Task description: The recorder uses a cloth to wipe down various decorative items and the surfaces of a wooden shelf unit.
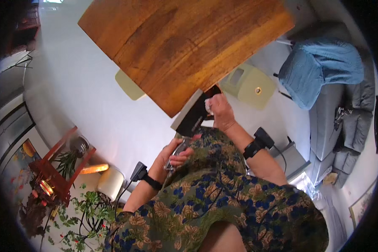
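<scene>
My left hand (175,154) is closed around the handle of a cleaver (192,119). Its broad black blade has a pale silver edge and points up and to the right, just off the near corner of the wooden table (185,54). Against the blade's right side, my right hand (221,113) is closed on a small white crumpled wad (208,106), like a tissue or cloth. A dark object behind that hand is mostly hidden, so its kind is unclear.
Pale green stools (256,90) stand partly under the table. To the right is a grey sofa (323,130) with a blue cover (323,67). At the lower left are a potted plant (90,214), a cream seat (110,183) and a red wooden stand (54,168).
</scene>
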`<action>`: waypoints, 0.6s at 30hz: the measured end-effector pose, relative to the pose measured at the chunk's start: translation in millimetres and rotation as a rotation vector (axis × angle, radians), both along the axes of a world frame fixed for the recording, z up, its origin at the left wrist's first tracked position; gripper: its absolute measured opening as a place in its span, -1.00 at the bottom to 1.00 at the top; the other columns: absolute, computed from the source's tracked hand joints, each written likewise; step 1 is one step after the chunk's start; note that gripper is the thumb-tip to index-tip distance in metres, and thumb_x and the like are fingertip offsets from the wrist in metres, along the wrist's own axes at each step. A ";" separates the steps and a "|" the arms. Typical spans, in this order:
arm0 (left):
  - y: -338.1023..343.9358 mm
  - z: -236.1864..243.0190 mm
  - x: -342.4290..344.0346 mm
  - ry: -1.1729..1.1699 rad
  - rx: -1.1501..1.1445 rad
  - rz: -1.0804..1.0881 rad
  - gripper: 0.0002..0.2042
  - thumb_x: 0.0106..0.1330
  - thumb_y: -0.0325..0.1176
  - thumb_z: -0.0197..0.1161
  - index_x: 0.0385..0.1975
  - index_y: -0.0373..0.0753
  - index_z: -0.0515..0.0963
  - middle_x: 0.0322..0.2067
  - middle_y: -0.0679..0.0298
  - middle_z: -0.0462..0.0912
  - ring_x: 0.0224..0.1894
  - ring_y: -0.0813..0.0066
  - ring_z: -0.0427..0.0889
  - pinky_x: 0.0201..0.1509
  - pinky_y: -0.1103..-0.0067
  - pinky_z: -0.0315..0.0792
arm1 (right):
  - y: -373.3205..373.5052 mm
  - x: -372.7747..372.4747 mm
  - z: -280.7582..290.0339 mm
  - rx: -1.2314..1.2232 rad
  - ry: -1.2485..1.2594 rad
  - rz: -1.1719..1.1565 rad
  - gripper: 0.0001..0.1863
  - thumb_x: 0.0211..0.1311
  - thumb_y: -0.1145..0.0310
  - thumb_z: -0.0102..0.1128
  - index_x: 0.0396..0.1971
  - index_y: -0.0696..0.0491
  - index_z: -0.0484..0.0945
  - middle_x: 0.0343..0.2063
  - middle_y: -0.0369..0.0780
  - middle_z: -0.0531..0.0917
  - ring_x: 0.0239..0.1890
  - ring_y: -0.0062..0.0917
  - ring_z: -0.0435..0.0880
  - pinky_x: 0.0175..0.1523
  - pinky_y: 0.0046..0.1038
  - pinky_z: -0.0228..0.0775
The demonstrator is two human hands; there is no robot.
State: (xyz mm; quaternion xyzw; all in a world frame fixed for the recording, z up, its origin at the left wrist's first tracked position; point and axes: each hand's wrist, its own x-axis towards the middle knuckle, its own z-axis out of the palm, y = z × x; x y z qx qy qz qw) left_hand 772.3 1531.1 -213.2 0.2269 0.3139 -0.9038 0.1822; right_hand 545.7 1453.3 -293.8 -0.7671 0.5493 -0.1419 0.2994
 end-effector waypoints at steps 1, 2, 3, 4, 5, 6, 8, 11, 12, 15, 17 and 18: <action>-1.0 2.8 -0.4 -0.015 0.068 -0.036 -0.53 0.34 -0.11 -0.27 0.18 -0.22 0.09 -0.62 0.39 0.27 -0.86 0.84 0.09 -0.91 0.87 0.05 | -2.4 0.2 0.4 -0.059 -0.022 0.025 -0.79 -0.22 0.50 0.11 -0.47 0.13 0.36 -0.42 -0.13 0.37 -0.26 -0.26 0.37 -0.08 -0.32 0.24; -14.8 11.5 -9.3 -0.058 0.018 -0.131 -0.58 0.32 -0.12 -0.23 -0.05 -0.34 0.31 -0.69 0.43 0.26 -0.88 0.84 0.08 -0.90 0.87 0.04 | -1.2 -3.1 -2.9 -0.113 -0.034 0.041 -0.82 -0.19 0.50 0.10 -0.49 0.13 0.35 -0.43 -0.13 0.36 -0.26 -0.26 0.37 -0.09 -0.31 0.26; -28.3 25.4 -18.2 -0.234 -0.010 -0.214 -0.63 0.31 -0.12 -0.21 -0.19 -0.33 0.33 -0.74 0.44 0.22 -0.89 0.85 0.08 -0.90 0.87 0.02 | -1.6 -10.4 -15.5 -0.099 0.019 -0.032 -0.85 -0.12 0.49 0.08 -0.48 0.12 0.36 -0.42 -0.11 0.36 -0.25 -0.24 0.37 -0.12 -0.29 0.29; -45.8 48.2 -28.8 -0.412 -0.034 -0.299 -0.66 0.30 -0.12 -0.19 -0.33 -0.32 0.34 -0.79 0.46 0.18 -0.90 0.86 0.08 -0.90 0.88 0.00 | 3.6 -19.8 -27.8 -0.114 0.028 -0.042 -0.85 -0.12 0.49 0.08 -0.48 0.12 0.36 -0.42 -0.11 0.36 -0.25 -0.24 0.37 -0.12 -0.29 0.29; -38.9 37.9 -22.1 -0.420 -0.056 -0.292 -0.66 0.30 -0.12 -0.19 -0.33 -0.32 0.34 -0.79 0.46 0.18 -0.90 0.86 0.08 -0.90 0.88 0.00 | 5.0 -26.7 -41.3 -0.090 0.115 -0.130 -0.84 -0.12 0.45 0.10 -0.48 0.10 0.37 -0.43 -0.12 0.37 -0.28 -0.23 0.40 -0.18 -0.29 0.31; -23.6 15.5 -9.6 -0.294 -0.078 -0.293 -0.66 0.29 -0.10 -0.17 -0.45 -0.28 0.32 -0.82 0.46 0.16 -0.91 0.84 0.09 -0.89 0.86 0.00 | 4.4 -34.8 -55.1 -0.066 0.203 -0.222 -0.83 -0.11 0.41 0.13 -0.47 0.08 0.37 -0.44 -0.12 0.38 -0.32 -0.21 0.42 -0.24 -0.29 0.34; -23.9 5.7 -3.4 -0.169 -0.103 -0.296 -0.64 0.28 -0.08 -0.15 -0.58 -0.25 0.29 -0.86 0.46 0.14 -0.91 0.82 0.10 -0.89 0.84 0.00 | 16.0 -48.1 -64.2 0.060 0.282 -0.224 -0.87 -0.08 0.41 0.12 -0.51 0.08 0.39 -0.45 -0.11 0.42 -0.31 -0.21 0.43 -0.26 -0.32 0.34; -59.8 6.2 -2.9 -0.414 -0.639 -0.530 -0.66 0.22 -0.12 -0.16 -0.15 -0.22 0.29 -0.81 0.39 0.24 -0.89 0.66 0.17 -0.85 0.68 0.09 | 31.8 -59.3 -65.8 0.323 -0.028 -0.403 -0.92 -0.07 0.45 0.09 -0.52 0.09 0.41 -0.47 -0.12 0.44 -0.33 -0.24 0.46 -0.27 -0.38 0.34; -60.9 -20.7 6.6 -0.468 -0.727 -0.648 -0.61 0.22 -0.16 -0.15 -0.04 -0.26 0.27 -0.82 0.36 0.27 -0.89 0.65 0.19 -0.84 0.67 0.11 | 37.0 -56.9 -68.5 0.474 -0.263 -0.561 -0.94 -0.05 0.46 0.07 -0.52 0.10 0.42 -0.48 -0.12 0.44 -0.34 -0.25 0.47 -0.28 -0.39 0.34; -104.8 -4.6 -5.9 -0.900 -0.965 -0.677 -0.56 0.23 -0.25 -0.13 0.09 -0.27 0.18 -0.80 0.34 0.30 -0.88 0.63 0.21 -0.82 0.66 0.15 | 36.8 -44.3 -62.6 0.494 -0.422 -0.552 -0.93 -0.03 0.48 0.06 -0.49 0.10 0.44 -0.48 -0.13 0.45 -0.34 -0.28 0.49 -0.29 -0.41 0.34; -125.8 -6.4 -13.7 -1.210 -1.015 -0.764 -0.54 0.21 -0.39 -0.08 0.15 -0.26 0.13 -0.78 0.35 0.31 -0.87 0.62 0.23 -0.81 0.64 0.19 | 31.1 -42.2 -70.3 0.299 -0.150 -0.398 -0.92 -0.05 0.50 0.07 -0.48 0.10 0.44 -0.47 -0.13 0.45 -0.33 -0.27 0.49 -0.29 -0.40 0.34; -133.7 -11.2 -16.6 -1.202 -1.031 -0.763 -0.54 0.21 -0.39 -0.08 0.15 -0.26 0.13 -0.78 0.35 0.31 -0.87 0.62 0.23 -0.81 0.64 0.19 | 26.4 -36.4 -76.0 0.308 -0.483 -0.582 -0.91 -0.06 0.50 0.07 -0.47 0.09 0.44 -0.46 -0.13 0.45 -0.33 -0.26 0.48 -0.27 -0.38 0.34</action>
